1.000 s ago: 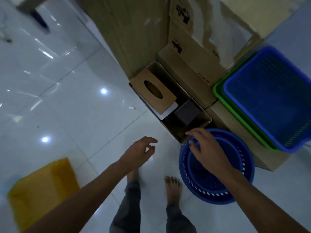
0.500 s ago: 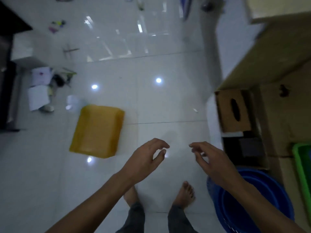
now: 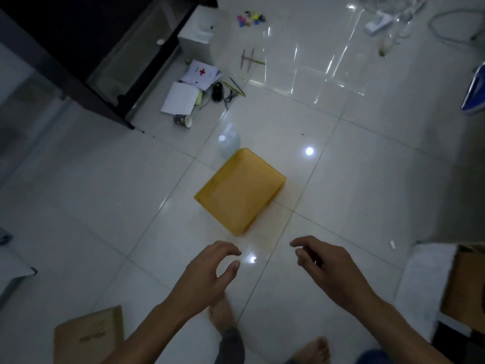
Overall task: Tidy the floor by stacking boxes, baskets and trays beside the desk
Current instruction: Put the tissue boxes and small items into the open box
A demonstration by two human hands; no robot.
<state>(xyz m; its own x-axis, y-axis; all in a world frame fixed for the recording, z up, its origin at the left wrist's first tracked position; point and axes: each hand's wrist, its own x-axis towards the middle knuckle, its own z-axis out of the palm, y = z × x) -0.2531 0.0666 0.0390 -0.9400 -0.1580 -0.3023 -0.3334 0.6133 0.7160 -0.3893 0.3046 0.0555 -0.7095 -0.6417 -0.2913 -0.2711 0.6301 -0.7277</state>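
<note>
tray (image 3: 240,191): plain yellow | floor (image 3: 367,179): glossy white tiles | box (image 3: 88,334): brown cardboard | papers (image 3: 181,98): white, one with red cross

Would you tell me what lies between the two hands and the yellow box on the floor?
In the head view, only bare white floor tile with a lamp glare lies between the left hand, the right hand and the yellow box.

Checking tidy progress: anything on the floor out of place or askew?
Yes. The yellow tray sits alone mid-floor, upside down and skewed to the tile lines. Beyond it, papers and a tipped paper cup lie scattered by the dark cabinet. Both hands are empty.
</note>
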